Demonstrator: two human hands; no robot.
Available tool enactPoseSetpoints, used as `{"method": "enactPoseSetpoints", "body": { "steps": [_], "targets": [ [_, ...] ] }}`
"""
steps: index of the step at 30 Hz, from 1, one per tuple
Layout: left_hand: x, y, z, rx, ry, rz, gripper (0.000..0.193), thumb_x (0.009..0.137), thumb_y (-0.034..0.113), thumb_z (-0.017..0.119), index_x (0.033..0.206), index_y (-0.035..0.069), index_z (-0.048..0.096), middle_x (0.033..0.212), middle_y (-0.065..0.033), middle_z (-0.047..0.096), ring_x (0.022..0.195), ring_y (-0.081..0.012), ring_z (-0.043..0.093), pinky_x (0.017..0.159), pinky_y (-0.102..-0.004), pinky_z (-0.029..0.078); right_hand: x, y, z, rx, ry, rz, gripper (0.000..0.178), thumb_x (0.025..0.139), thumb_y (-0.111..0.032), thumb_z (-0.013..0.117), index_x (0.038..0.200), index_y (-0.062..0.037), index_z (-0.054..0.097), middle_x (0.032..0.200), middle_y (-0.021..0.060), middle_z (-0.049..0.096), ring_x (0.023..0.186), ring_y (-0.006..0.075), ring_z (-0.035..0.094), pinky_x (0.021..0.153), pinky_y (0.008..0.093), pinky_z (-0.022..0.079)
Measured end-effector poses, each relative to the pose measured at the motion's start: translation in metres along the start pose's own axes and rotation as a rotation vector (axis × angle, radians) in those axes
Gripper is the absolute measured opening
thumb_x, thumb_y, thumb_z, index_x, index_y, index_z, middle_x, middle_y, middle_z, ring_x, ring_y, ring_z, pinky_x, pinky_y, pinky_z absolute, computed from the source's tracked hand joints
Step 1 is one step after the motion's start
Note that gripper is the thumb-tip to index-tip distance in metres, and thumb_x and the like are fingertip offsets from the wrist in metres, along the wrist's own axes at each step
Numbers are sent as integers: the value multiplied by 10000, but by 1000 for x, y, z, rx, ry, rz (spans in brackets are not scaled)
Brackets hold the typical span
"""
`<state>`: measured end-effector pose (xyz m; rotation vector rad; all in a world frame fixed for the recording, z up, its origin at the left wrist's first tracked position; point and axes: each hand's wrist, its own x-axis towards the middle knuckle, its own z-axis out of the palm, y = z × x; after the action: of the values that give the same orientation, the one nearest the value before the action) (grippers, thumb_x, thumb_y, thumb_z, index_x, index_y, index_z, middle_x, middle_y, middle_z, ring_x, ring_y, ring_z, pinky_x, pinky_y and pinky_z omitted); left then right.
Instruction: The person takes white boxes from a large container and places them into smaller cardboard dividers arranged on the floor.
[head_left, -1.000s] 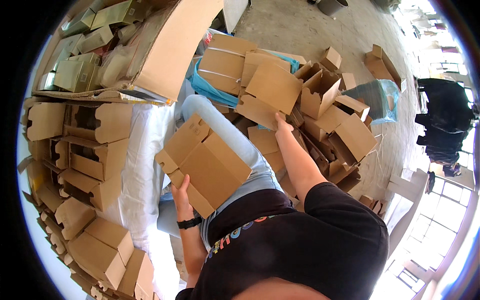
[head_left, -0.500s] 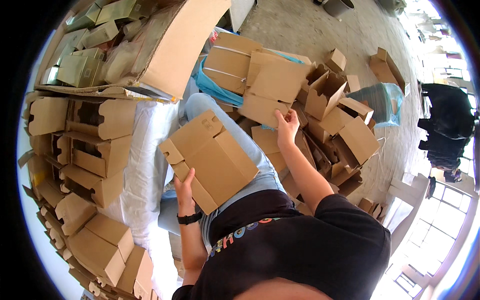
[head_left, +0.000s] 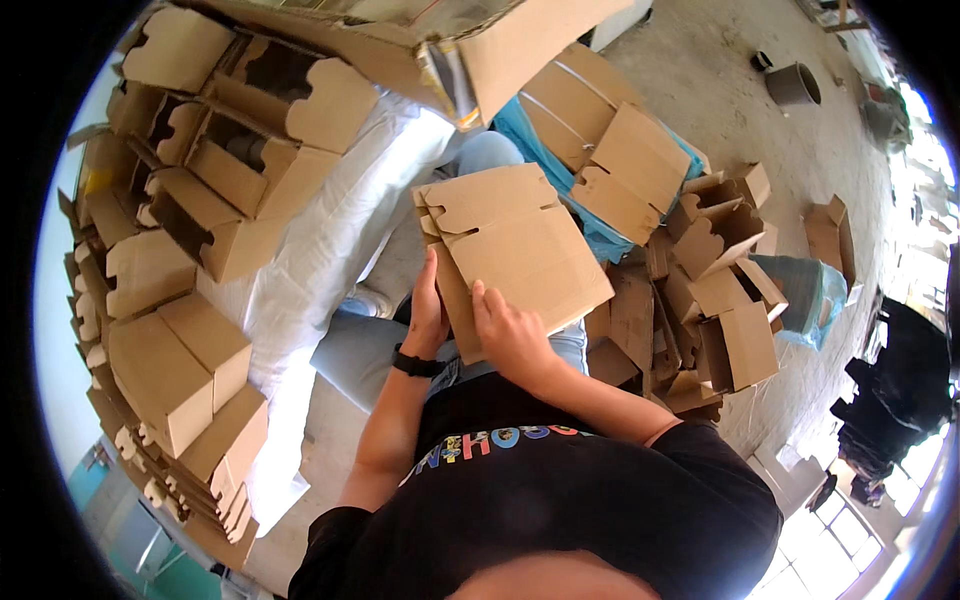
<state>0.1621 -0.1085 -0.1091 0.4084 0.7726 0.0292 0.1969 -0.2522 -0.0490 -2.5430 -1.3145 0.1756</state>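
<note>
Over my lap I hold a flattened cardboard box (head_left: 535, 262), brown, with notched flaps along its far left side. Its left edge shows more than one layer; whether these are one folded box or two cannot be made out. My left hand (head_left: 428, 312), with a dark band on the wrist, grips the left edge, thumb on top. My right hand (head_left: 512, 332) is closed at the near edge, its index finger stretched over the cardboard. Beyond it, a strapped bundle of flat cardboard (head_left: 575, 100) lies on blue plastic, with a loose flat piece (head_left: 640, 155) on top.
Open brown boxes (head_left: 230, 170) are stacked along my left, beside a white covered surface (head_left: 330, 220). A large carton (head_left: 540, 45) juts in at the top. Several opened boxes (head_left: 735, 345) pile up on the right. A grey bin (head_left: 795, 85) stands farther off.
My right hand has come back from the flat cardboard on the bundle to the piece over my lap. That piece has been raised and turned. The whole view has swung left.
</note>
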Motion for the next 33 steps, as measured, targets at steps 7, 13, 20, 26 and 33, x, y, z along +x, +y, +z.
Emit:
{"method": "enactPoseSetpoints", "body": {
  "steps": [7, 13, 20, 26, 33],
  "targets": [
    [2, -5, -10, 428, 57, 96, 393, 898, 152, 648, 1226, -16, 510, 1133, -96, 614, 967, -185, 613, 825, -321, 498, -2, -20, 24, 350, -252, -43, 435, 811, -69, 567, 1231, 32, 522, 946, 126, 566, 763, 270, 650, 608, 318, 540],
    [6, -9, -21, 318, 76, 51, 410, 865, 118, 678, 1217, -12, 512, 1153, -98, 608, 1019, -195, 600, 859, -324, 490, 11, 59, 2, 340, 237, 140, 485, 773, -72, 663, 1239, -44, 531, 1216, 170, 547, 1108, 360, 532, 933, 415, 455],
    [5, -9, -22, 208, 52, -16, 428, 865, 110, 669, 1234, -18, 496, 1163, -114, 599, 1023, -220, 607, 857, -347, 508, -15, 143, 49, 888, 3, 804, 537, 944, -313, 541, 1360, 0, 406, 1347, 247, 472, 1251, 392, 460, 1031, 415, 377],
    [4, -4, -24, 207, 39, -47, 468, 856, 152, 674, 1252, -22, 494, 1134, -128, 617, 983, -235, 633, 821, -354, 534, -19, 104, 36, 912, -13, 778, 659, 863, -336, 664, 1365, -3, 396, 1227, 253, 569, 1166, 356, 552, 982, 383, 431],
    [9, -6, -9, 357, 40, -11, 472, 873, 139, 660, 1276, -9, 465, 1176, -128, 591, 1045, -242, 606, 870, -361, 516, -33, 134, 51, 1187, -5, 867, 667, 757, -207, 788, 1305, -6, 465, 1179, 192, 611, 1092, 249, 595, 903, 346, 480]
  ]
}}
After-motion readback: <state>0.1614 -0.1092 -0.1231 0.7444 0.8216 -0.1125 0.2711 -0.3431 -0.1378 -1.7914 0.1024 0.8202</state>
